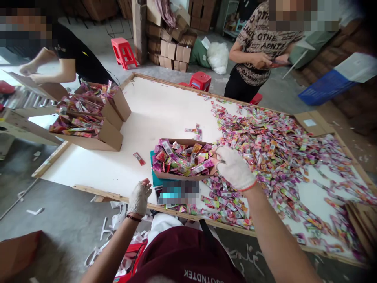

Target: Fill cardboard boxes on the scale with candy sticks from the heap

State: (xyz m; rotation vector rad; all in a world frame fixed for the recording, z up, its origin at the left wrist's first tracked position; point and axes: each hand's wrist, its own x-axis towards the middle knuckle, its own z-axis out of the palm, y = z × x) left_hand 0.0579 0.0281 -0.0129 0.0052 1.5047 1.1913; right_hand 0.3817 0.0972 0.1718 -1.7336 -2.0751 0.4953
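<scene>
A cardboard box [176,176] filled with small pink and purple packets [194,155] sits on a teal-topped scale [156,181] at the table's near side. At the box's right end is my right hand [234,167], in a white glove, with its fingers curled in at the rim; whatever they grip is hard to make out. My left hand [140,198], also gloved with bare fingertips, is by the near table edge, left of the scale. Its fingers are stretched out and hold nothing. A single packet [139,158] lies on the white tabletop beyond it.
Loose packets [265,145] cover the table's right side. Several packed boxes [108,135] stand at the far left. Wooden strips edge the table [141,102]. One person [262,51] stands across the table, another [76,59] at left. Red stools [123,53] stand behind.
</scene>
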